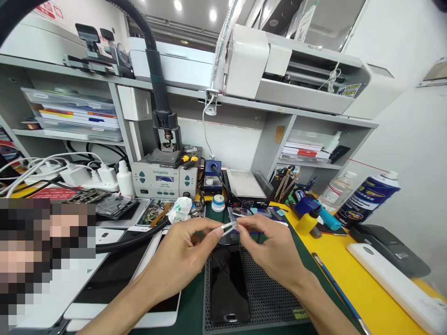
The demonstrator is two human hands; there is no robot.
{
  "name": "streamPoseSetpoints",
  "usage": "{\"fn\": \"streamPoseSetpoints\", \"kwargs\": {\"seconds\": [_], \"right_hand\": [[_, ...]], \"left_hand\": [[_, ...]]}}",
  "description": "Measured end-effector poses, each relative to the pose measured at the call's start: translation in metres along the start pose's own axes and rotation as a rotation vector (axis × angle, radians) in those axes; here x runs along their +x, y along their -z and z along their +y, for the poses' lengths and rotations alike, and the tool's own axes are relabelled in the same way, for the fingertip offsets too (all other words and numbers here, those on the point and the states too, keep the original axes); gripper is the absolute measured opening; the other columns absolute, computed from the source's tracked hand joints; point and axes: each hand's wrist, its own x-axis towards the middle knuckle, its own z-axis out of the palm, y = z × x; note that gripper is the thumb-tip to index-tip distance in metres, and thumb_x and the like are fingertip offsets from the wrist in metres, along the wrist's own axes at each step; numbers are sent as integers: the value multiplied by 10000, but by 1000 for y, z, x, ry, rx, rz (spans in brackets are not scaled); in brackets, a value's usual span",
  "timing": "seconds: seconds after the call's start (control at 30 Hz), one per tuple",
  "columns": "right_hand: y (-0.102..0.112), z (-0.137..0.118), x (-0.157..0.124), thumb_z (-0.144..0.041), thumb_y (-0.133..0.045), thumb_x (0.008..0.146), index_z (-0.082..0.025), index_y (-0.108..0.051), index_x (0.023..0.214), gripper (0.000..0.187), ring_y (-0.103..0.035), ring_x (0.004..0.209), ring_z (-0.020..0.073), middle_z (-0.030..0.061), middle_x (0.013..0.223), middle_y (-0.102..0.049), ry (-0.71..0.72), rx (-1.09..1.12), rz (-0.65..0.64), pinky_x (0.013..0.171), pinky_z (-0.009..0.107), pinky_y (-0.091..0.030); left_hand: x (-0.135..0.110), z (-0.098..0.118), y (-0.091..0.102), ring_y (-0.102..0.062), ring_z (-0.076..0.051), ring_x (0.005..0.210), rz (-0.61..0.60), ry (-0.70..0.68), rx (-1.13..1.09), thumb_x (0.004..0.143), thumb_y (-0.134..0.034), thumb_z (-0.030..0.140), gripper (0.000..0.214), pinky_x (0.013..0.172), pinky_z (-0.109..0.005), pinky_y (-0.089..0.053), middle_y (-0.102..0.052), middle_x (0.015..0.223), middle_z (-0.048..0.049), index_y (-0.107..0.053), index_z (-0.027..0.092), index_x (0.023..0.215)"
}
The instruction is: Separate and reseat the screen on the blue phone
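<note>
Head view shows the left hand (pixel 186 249) and right hand (pixel 270 249) each pinching an end of a small clear strip (pixel 229 226), held above a dark phone (pixel 228 284) lying on a black mat (pixel 270 298) on the near table (pixel 352 274).

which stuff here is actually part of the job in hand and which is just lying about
In hand: left hand and right hand pinching a small clear strip above the black phone on the mat.

Lying about: spray can, yellow bottle, white bottle, white chargers.
</note>
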Motion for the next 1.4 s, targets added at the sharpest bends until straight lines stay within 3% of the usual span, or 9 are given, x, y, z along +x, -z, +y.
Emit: {"fn": "streamPoseSetpoints", "kwargs": {"seconds": [0.33, 0.67, 0.87, 1.2, 1.4], "right_hand": [[-3, 8, -4, -112, -580, 922, -158, -705, 994, 151, -686, 808, 166, 46, 891, -734, 92, -57, -61, 754, 269, -520], [-4, 9, -6, -136, -529, 969, -176, -680, 1064, 183, -689, 831, 204, 59, 925, -727, 69, -105, -165, 757, 315, -538], [-8, 12, -6, -139, -531, 959, -173, -683, 1018, 166, -688, 788, 215, 63, 882, -720, 75, -141, -144, 702, 323, -521], [-13, 5, -7, -135, -550, 884, -173, -658, 837, 124, -621, 688, 196, 49, 758, -663, 24, -112, 5, 648, 312, -439], [-6, -5, -2, -149, -607, 784, -191, -617, 706, 89, -567, 642, 171, 8, 679, -615, -220, 121, 67, 633, 297, -424]], "left_hand": [[1, -6, -3, -525, -118, 643, 109, -203, 297, 967, -519, 397, 268, 603, -267, -391, -576, 730, 30, -715, 331, 1137], [-1, -14, -10, -563, -139, 653, 199, -360, 498, 990, -469, 313, 271, 625, -293, -421, -567, 826, 3, -676, 325, 1163], [-2, -20, -15, -594, -156, 654, 206, -405, 610, 1003, -422, 292, 271, 588, -295, -424, -566, 849, -8, -647, 296, 1155], [-4, -12, -18, -586, -153, 700, 202, -347, 471, 998, -435, 289, 256, 585, -276, -398, -592, 858, -21, -664, 264, 1108], [-4, -3, -13, -544, -124, 693, 142, -276, 277, 989, -471, 313, 210, 586, -248, -381, -582, 861, 4, -674, 291, 1037]]}}
